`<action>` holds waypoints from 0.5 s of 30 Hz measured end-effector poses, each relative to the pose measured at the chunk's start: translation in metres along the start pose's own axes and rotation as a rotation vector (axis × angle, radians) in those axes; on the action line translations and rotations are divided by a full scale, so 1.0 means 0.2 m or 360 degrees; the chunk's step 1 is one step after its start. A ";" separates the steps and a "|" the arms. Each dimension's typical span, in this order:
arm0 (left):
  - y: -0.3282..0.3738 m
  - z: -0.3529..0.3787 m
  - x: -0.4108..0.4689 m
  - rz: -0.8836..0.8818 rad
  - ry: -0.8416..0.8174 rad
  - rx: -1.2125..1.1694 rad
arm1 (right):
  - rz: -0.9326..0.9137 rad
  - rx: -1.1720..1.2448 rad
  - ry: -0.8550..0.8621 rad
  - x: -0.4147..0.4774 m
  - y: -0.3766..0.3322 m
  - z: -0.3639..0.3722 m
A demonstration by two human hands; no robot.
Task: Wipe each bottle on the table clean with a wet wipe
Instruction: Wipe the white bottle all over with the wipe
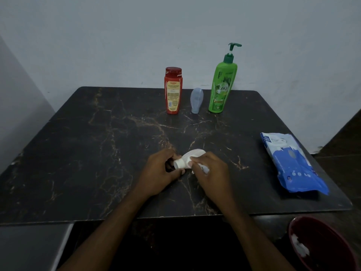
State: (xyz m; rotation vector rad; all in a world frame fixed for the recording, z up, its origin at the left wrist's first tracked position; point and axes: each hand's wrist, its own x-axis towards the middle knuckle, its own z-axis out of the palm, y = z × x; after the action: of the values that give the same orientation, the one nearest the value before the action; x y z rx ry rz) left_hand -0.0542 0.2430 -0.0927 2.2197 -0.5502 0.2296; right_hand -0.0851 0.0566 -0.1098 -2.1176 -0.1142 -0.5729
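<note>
Near the middle front of the dark marble table [97, 153], my left hand [162, 173] grips a small white bottle [192, 154] by its cap end. My right hand [211, 169] presses a white wet wipe [205, 169] against the bottle's side. The bottle lies tilted, its cap pointing toward me. At the far edge stand a red bottle [173, 90], a small grey-blue bottle [197, 100] resting cap down, and a tall green pump bottle [222, 85].
A blue and white wet wipe pack [293, 163] lies at the table's right side. A dark red bin [324, 245] with a crumpled white wipe inside sits on the floor at lower right. A pale wall rises behind the table.
</note>
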 end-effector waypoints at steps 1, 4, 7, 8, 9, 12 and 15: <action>0.00 0.00 0.00 0.0010 0.0000 0.0004 | 0.0085 -0.0063 0.0059 0.01 0.01 -0.01; -0.01 0.00 0.00 0.0028 0.0003 -0.0002 | 0.0397 -0.0117 0.0178 0.04 0.04 -0.04; -0.01 0.00 0.00 0.0047 0.0007 0.0008 | 0.0474 -0.0114 0.0193 0.04 0.03 -0.05; -0.01 0.00 0.00 0.0047 0.0007 0.0016 | 0.0410 -0.0135 0.0165 0.03 0.01 -0.05; -0.01 0.00 0.00 0.0048 0.0005 0.0026 | 0.0299 -0.0138 0.0117 0.03 -0.01 -0.05; -0.01 0.01 0.00 0.0073 -0.0002 0.0032 | -0.0101 -0.0045 -0.0095 0.00 -0.04 -0.01; -0.01 0.01 0.00 0.0094 -0.0017 0.0025 | -0.0238 -0.0026 -0.0172 -0.01 -0.04 0.01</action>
State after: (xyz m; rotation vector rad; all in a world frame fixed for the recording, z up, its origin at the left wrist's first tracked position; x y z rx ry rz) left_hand -0.0532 0.2433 -0.0958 2.2232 -0.6221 0.2535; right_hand -0.0884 0.0637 -0.1060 -2.1684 -0.3321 -0.5478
